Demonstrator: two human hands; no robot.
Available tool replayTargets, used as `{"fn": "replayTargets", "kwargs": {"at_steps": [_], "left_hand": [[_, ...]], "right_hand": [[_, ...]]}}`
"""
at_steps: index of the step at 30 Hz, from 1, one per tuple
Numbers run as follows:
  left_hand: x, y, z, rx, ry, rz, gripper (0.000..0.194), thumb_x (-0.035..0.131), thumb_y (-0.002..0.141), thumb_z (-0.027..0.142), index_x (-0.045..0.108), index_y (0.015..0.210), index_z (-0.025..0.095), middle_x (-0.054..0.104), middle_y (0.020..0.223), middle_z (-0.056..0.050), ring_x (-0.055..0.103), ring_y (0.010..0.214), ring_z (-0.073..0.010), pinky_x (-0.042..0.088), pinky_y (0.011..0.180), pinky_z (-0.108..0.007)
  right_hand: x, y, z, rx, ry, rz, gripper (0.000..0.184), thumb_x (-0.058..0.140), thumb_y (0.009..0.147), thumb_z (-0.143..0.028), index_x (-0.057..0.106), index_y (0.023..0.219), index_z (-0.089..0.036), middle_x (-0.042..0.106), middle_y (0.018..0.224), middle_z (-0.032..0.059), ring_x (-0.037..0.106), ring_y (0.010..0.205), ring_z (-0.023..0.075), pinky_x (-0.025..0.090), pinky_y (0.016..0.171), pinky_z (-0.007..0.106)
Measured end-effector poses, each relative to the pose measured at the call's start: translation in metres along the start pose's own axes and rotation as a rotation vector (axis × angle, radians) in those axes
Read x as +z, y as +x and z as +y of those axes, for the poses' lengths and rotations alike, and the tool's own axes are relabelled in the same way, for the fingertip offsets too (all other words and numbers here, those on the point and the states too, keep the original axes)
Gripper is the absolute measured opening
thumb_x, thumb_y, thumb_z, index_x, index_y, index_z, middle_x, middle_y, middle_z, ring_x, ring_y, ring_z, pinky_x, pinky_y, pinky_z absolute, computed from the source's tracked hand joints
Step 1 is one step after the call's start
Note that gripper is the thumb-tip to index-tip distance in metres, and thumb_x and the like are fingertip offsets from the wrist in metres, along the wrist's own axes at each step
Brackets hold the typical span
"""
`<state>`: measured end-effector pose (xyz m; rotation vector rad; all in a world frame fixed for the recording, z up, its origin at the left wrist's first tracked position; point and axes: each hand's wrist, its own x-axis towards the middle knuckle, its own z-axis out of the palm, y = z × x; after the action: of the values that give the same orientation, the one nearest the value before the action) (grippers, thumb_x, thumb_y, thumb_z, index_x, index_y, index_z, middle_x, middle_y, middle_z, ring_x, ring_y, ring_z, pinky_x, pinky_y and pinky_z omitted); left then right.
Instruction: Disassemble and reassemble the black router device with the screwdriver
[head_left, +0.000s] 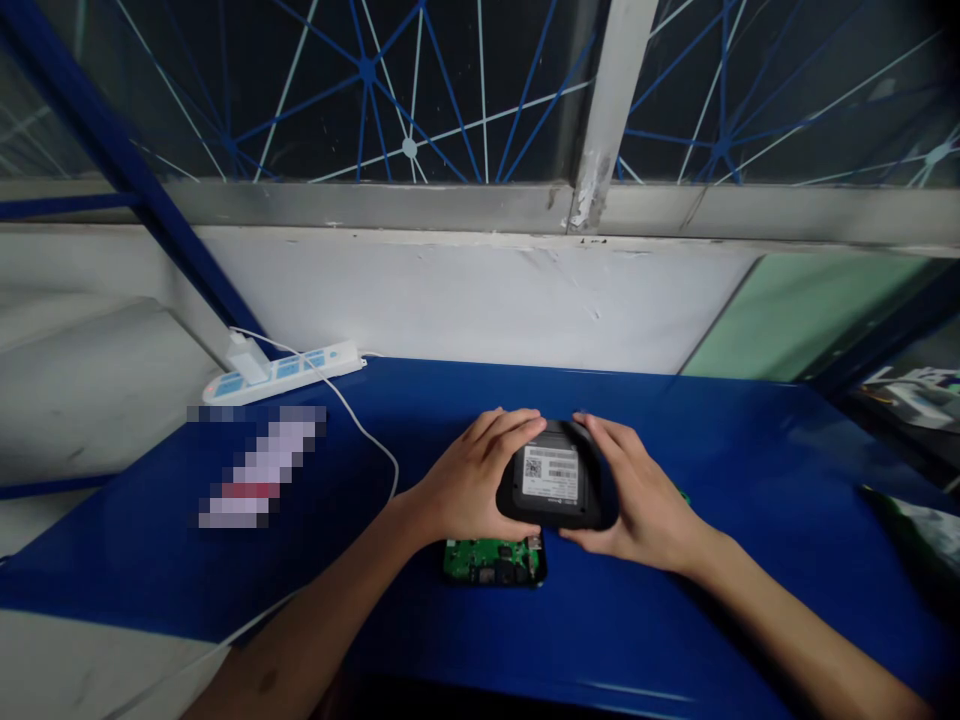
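Both my hands hold a black plastic device casing (553, 511) above the blue table, its printed white label and QR code facing me. My left hand (480, 480) grips the left edge, thumb below and fingers over the top. On the opposite edge, my right hand (637, 490) has its fingers at the top corner and its thumb near the bottom. Under my left hand lies a green circuit board (487, 556) in a black shell, partly covered by the hand. A bit of something green (684, 496) peeks out behind my right hand.
A white power strip (300, 372) with a plugged-in white adapter (247, 357) lies at the back left of the blue table (637, 640). Its white cable (364, 425) runs toward my left forearm. A blurred-out item (262, 465) lies at left, a dark-and-silver bag-like thing (919, 540) at right.
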<state>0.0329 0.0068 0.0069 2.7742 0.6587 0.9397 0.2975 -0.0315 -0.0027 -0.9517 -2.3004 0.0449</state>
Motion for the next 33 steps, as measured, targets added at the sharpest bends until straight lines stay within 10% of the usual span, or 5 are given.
{"fn": "replayTargets", "kwargs": {"at_steps": [33], "left_hand": [[-0.012,0.003,0.007,-0.108,0.048,-0.163,0.113,0.085,0.064,0.05,0.019,0.151,0.023,0.043,0.147,-0.017,0.038,0.137,-0.0444,0.029,0.117,-0.064]], "right_hand": [[0.003,0.002,-0.003,0.071,0.083,-0.08,0.126,0.079,0.072,-0.057,-0.003,0.162,-0.021,0.038,0.155,0.0225,0.041,0.141,0.0446,0.041,0.113,0.064]]}}
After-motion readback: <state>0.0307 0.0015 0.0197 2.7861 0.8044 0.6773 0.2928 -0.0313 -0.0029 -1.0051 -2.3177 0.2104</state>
